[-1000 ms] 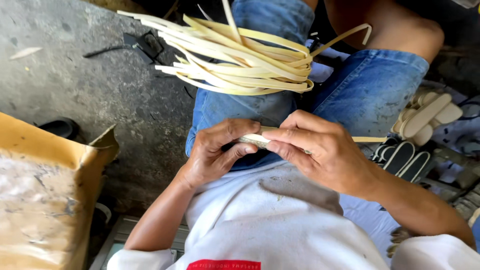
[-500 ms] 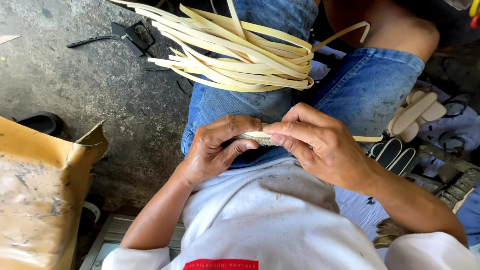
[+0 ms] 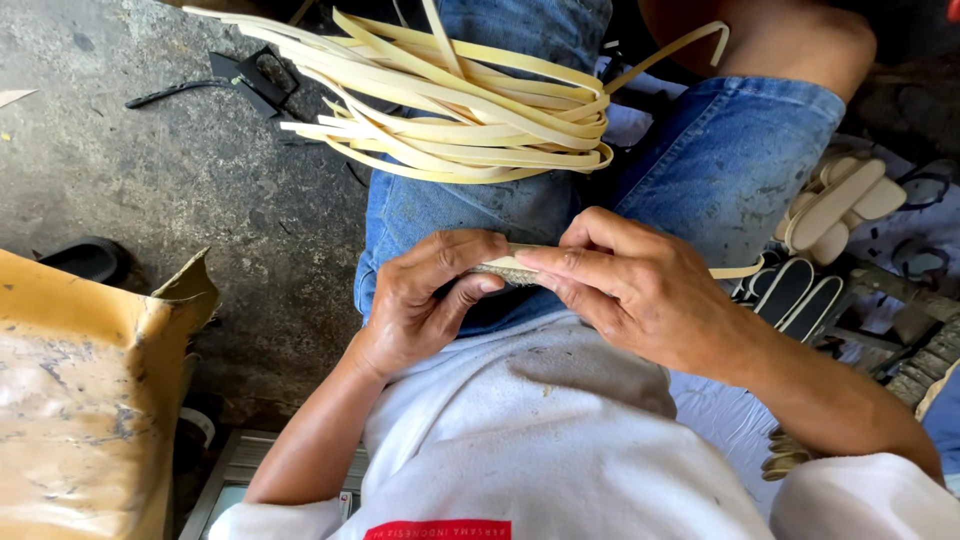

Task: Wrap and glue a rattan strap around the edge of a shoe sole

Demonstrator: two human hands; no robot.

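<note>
both the left hand (image 3: pixel 420 305) and right hand (image 3: pixel 630 285) pinch shut on a thin pale strip (image 3: pixel 510 268), just below the bundle of strips (image 3: pixel 470 110) on the lap; it looks light, springy and best held near its end.

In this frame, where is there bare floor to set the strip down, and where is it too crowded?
Bare concrete floor lies open at upper left, bordered by the brown paper sack, the black metal tool and the denim-clad leg. The lap is crowded: the bundle of pale strips, with the left hand and right hand pinching one strip. Sandal soles and straps clutter the right.
</note>
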